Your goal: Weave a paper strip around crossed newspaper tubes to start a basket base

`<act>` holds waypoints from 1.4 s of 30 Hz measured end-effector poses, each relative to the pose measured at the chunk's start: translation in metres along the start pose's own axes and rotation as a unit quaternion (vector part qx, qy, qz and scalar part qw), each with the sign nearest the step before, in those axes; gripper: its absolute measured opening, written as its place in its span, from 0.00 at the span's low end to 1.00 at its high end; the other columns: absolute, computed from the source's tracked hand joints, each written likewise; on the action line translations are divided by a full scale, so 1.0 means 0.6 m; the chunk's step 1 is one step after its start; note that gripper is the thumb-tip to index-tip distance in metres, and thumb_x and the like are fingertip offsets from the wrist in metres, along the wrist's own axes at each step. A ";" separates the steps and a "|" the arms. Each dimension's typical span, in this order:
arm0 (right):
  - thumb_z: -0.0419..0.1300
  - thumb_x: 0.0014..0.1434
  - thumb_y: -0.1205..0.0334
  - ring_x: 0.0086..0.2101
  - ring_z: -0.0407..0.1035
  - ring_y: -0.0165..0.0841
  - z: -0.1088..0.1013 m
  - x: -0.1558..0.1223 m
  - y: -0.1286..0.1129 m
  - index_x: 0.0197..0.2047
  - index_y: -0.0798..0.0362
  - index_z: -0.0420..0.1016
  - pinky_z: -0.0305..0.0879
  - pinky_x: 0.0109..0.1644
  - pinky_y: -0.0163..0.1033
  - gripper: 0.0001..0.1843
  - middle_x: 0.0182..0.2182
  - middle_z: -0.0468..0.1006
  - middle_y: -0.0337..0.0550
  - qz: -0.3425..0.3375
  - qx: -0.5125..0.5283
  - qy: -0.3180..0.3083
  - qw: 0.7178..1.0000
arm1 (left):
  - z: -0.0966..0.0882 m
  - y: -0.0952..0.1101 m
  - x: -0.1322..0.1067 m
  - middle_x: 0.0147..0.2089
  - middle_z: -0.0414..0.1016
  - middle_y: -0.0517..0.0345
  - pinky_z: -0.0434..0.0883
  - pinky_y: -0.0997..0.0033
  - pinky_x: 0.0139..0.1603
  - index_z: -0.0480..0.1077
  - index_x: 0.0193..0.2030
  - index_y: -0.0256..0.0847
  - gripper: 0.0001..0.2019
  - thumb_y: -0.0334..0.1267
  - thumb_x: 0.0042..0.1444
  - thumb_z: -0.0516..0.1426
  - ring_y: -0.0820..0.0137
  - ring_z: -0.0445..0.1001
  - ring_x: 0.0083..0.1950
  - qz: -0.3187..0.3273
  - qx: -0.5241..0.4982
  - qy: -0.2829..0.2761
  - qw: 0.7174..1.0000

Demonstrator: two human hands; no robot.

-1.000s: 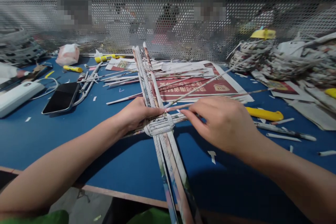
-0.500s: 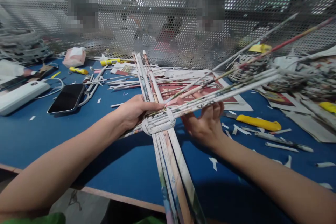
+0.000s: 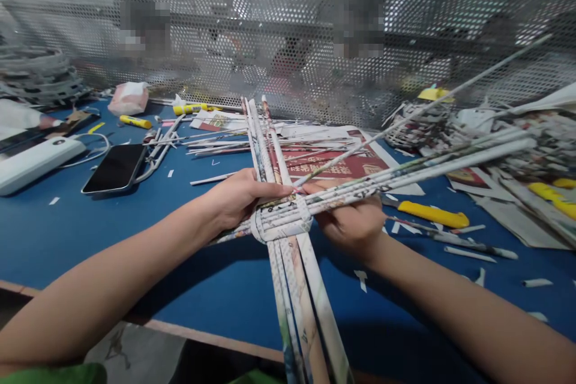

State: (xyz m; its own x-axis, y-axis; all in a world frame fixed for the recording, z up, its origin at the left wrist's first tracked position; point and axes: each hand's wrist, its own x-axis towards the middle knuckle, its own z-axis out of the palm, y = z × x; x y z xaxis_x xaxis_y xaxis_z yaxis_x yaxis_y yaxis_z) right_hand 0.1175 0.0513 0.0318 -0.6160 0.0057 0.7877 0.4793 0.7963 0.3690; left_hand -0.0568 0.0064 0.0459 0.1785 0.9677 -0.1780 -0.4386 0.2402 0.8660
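A person's 2 bare hands hold a cross of rolled-paper tubes [image 3: 284,216] between them, above a blue tabletop [image 3: 198,303]. The left hand [image 3: 236,199] grips the crossing, thumb pressed on top. The right hand [image 3: 353,222] is curled beneath the tubes extending rightward, its fingertips near the left thumb; whether they pinch a strand, I cannot tell. A long thin tube [image 3: 396,130] slants up and right from there. A yellow-handled knife [image 3: 432,213] lies right of the right hand, a smartphone [image 3: 114,169] left of the left hand, and a red printed sheet [image 3: 355,163] beyond both.
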 end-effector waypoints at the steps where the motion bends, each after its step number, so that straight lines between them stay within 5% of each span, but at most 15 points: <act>1: 0.52 0.53 0.64 0.29 0.67 0.32 -0.002 0.004 0.000 0.29 0.53 0.76 0.62 0.34 0.36 0.11 0.24 0.76 0.43 -0.005 0.007 -0.007 1.000 | -0.001 0.001 0.000 0.24 0.76 0.56 0.70 0.74 0.34 0.73 0.26 0.32 0.06 0.24 0.37 0.61 0.74 0.72 0.25 0.001 0.003 0.007 1.000; 6: 0.48 0.53 0.67 0.21 0.64 0.30 -0.011 0.035 0.006 0.20 0.54 0.73 0.58 0.26 0.33 0.16 0.16 0.72 0.43 0.016 0.028 -0.108 0.994 | -0.008 0.011 0.002 0.25 0.76 0.56 0.70 0.72 0.33 0.73 0.25 0.32 0.06 0.26 0.35 0.62 0.73 0.71 0.24 0.021 0.001 0.030 0.999; 10: 0.49 0.50 0.68 0.21 0.66 0.31 -0.019 0.071 0.011 0.18 0.55 0.70 0.59 0.27 0.34 0.14 0.16 0.72 0.43 0.103 0.152 -0.200 0.963 | -0.011 0.016 0.005 0.23 0.75 0.56 0.69 0.73 0.31 0.72 0.24 0.32 0.05 0.27 0.35 0.62 0.73 0.71 0.23 0.034 -0.006 0.039 0.999; 14: 0.48 0.47 0.72 0.16 0.64 0.27 -0.020 0.091 0.005 0.19 0.55 0.68 0.59 0.22 0.31 0.12 0.12 0.69 0.36 0.294 0.353 -0.291 0.839 | -0.011 0.015 0.006 0.22 0.74 0.57 0.69 0.72 0.32 0.72 0.23 0.32 0.05 0.28 0.35 0.62 0.73 0.70 0.22 0.046 -0.003 0.036 0.998; 20: 0.50 0.51 0.66 0.11 0.58 0.25 -0.008 0.054 -0.019 0.32 0.54 0.70 0.55 0.14 0.30 0.09 0.10 0.64 0.30 0.468 0.556 -0.252 0.639 | -0.009 0.000 0.006 0.27 0.76 0.57 0.69 0.70 0.39 0.73 0.29 0.33 0.09 0.29 0.37 0.63 0.72 0.72 0.29 0.088 0.039 0.022 0.995; 22: 0.50 0.52 0.61 0.10 0.56 0.25 -0.002 0.032 -0.028 0.33 0.54 0.70 0.53 0.13 0.30 0.10 0.09 0.61 0.30 0.501 0.580 -0.244 0.595 | -0.010 -0.008 0.006 0.30 0.76 0.56 0.69 0.69 0.42 0.72 0.32 0.32 0.10 0.30 0.38 0.63 0.71 0.73 0.32 0.111 0.072 0.018 0.991; 25: 0.50 0.53 0.61 0.11 0.56 0.25 0.007 0.002 -0.037 0.33 0.54 0.70 0.55 0.15 0.31 0.10 0.10 0.61 0.30 0.517 0.565 -0.218 0.605 | -0.012 -0.020 0.006 0.36 0.76 0.53 0.69 0.68 0.44 0.72 0.35 0.32 0.12 0.32 0.41 0.62 0.70 0.73 0.36 0.129 0.118 0.015 0.984; 29: 0.54 0.49 0.63 0.22 0.64 0.28 0.014 -0.019 -0.039 0.32 0.52 0.71 0.62 0.31 0.35 0.07 0.17 0.69 0.34 0.467 0.484 -0.159 0.723 | -0.007 -0.027 0.005 0.37 0.76 0.54 0.69 0.70 0.42 0.72 0.34 0.33 0.11 0.33 0.41 0.62 0.70 0.73 0.36 0.127 0.152 0.021 0.980; 31: 0.53 0.49 0.63 0.28 0.66 0.30 0.014 -0.023 -0.041 0.31 0.52 0.70 0.62 0.37 0.36 0.06 0.22 0.72 0.36 0.450 0.477 -0.140 0.742 | -0.005 -0.027 0.004 0.34 0.76 0.55 0.69 0.72 0.39 0.73 0.32 0.33 0.10 0.34 0.40 0.62 0.71 0.73 0.34 0.117 0.172 0.030 0.978; 33: 0.52 0.51 0.62 0.30 0.66 0.31 0.011 -0.027 -0.045 0.30 0.53 0.70 0.61 0.38 0.36 0.07 0.23 0.72 0.38 0.454 0.501 -0.136 0.724 | -0.006 -0.027 0.006 0.31 0.76 0.55 0.69 0.72 0.36 0.73 0.29 0.33 0.09 0.34 0.39 0.62 0.71 0.73 0.32 0.112 0.185 0.040 0.976; 39: 0.53 0.52 0.53 0.20 0.59 0.27 0.009 -0.048 -0.055 0.21 0.54 0.63 0.57 0.26 0.33 0.15 0.18 0.66 0.36 0.518 0.597 -0.144 0.595 | -0.017 -0.032 0.018 0.34 0.76 0.54 0.69 0.70 0.38 0.73 0.33 0.34 0.11 0.35 0.39 0.62 0.71 0.73 0.33 0.124 0.150 0.051 0.980; 42: 0.55 0.50 0.50 0.17 0.55 0.25 0.017 -0.048 -0.055 0.18 0.54 0.62 0.56 0.23 0.33 0.18 0.14 0.62 0.34 0.535 0.608 -0.156 0.566 | -0.015 -0.035 0.017 0.33 0.76 0.54 0.69 0.70 0.38 0.72 0.32 0.33 0.10 0.34 0.40 0.62 0.71 0.73 0.32 0.107 0.158 0.058 0.980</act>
State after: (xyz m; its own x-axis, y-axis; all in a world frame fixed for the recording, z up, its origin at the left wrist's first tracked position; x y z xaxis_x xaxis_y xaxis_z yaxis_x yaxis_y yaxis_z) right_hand 0.1128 0.0311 -0.0081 -0.5513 0.8331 0.0449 0.0140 0.0630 -0.9979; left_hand -0.0536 0.0121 0.0220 0.0034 0.9999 -0.0129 -0.1565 0.0133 0.9876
